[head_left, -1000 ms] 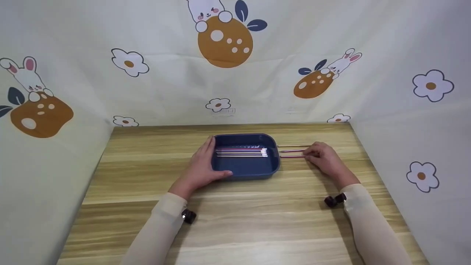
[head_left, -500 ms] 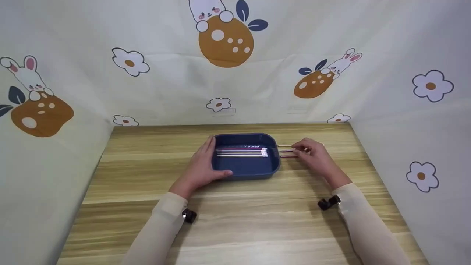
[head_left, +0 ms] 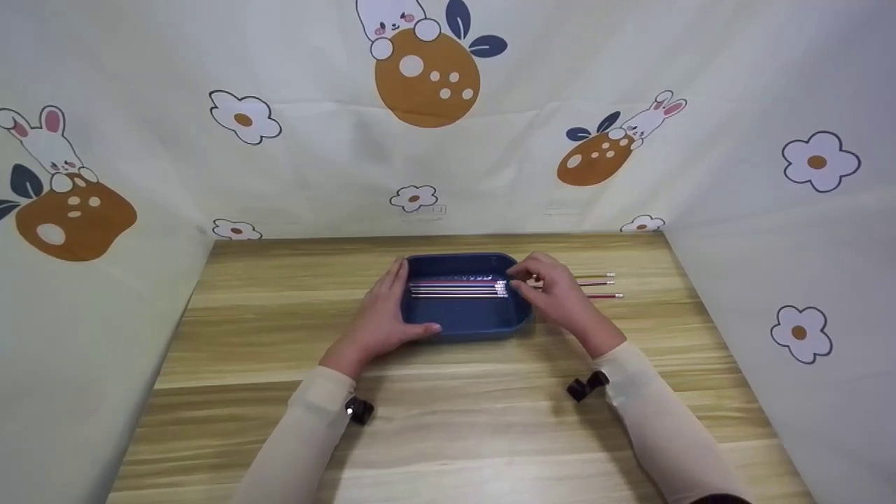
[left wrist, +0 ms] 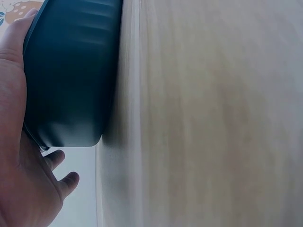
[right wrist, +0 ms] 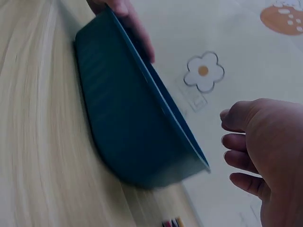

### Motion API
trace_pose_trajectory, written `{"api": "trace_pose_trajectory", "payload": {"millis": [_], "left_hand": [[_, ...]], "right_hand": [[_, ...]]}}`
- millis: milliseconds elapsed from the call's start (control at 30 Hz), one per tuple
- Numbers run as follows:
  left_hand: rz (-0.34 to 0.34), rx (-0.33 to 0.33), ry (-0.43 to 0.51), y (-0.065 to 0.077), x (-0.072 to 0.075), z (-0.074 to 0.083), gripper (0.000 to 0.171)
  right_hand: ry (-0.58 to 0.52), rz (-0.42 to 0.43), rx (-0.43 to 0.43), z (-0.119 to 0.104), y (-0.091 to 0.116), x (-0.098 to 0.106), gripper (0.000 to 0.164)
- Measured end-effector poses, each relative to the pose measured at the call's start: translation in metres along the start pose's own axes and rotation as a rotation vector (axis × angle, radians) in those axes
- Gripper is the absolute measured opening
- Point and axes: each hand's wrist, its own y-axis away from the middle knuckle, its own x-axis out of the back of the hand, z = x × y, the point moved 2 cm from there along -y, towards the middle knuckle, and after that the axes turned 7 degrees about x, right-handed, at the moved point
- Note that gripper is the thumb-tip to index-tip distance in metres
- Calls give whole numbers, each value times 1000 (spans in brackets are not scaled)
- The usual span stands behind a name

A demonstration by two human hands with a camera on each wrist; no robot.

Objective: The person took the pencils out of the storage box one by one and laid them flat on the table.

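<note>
My left hand (head_left: pixel 378 308) rests against the left end of a dark blue tray (head_left: pixel 465 336), thumb along the near rim and straight fingers along the short side. In the left wrist view, two fingertips (left wrist: pixel 70 182) stretch past the tray's end. Several pencils (head_left: pixel 458 290) with eraser ends to the right lie side by side in the tray. Over the tray's right rim hovers my right hand (head_left: pixel 556 290), its fingers loosely bent. The right wrist view shows this hand (right wrist: pixel 270 146) beside the rim with nothing between thumb and fingers.
Three loose pencils (head_left: pixel 600 283) lie on the wooden table (head_left: pixel 490 420) to the right of the tray, partly hidden by the right hand. A pale curtain (head_left: pixel 315 175) with rabbits, oranges and flowers stands behind and along both sides.
My right hand has moved left, from over the loose pencils to the tray's right rim, uncovering their eraser ends. The left hand and the tray have stayed in place.
</note>
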Motion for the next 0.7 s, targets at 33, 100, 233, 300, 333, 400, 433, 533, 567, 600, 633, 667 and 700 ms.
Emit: {"api": "trace_pose_trajectory", "payload": {"millis": [33, 100, 233, 300, 333, 400, 433, 533, 567, 600, 633, 667, 700], "left_hand": [[0, -3, 0, 0, 0, 0, 145], [2, -9, -3, 0, 0, -1, 145], [5, -11, -1, 0, 0, -2, 144], [7, -14, 10, 1, 0, -1, 143], [6, -14, 14, 1, 0, -1, 143], [6, -21, 22, 1, 1, 0, 142], [7, -23, 26, 1, 1, 0, 142], [8, -19, 27, 1, 1, 0, 142], [9, -19, 28, 1, 1, 0, 142], [9, -18, 27, 1, 1, 0, 142], [9, -19, 26, 1, 1, 0, 142], [11, -19, 27, 1, 0, 0, 142], [10, -19, 29, 0, 0, 0, 142]], "right_hand": [[5, -7, 8, -3, -3, -4, 12], [20, -26, 16, -8, -9, -13, 13], [71, -89, 0, -16, -20, -31, 13], [87, -129, -11, -19, -25, -39, 14], [94, -147, -13, -19, -27, -43, 14], [108, -184, -18, -20, -32, -49, 15], [116, -203, -18, -20, -34, -52, 15], [146, -253, -11, -16, -39, -58, 17], [155, -268, -8, -15, -40, -60, 17], [167, -281, -3, -14, -41, -62, 17], [174, -293, -2, -13, -42, -64, 17], [179, -301, -1, -11, -42, -66, 16], [182, -311, -1, -10, -43, -68, 16]]}}
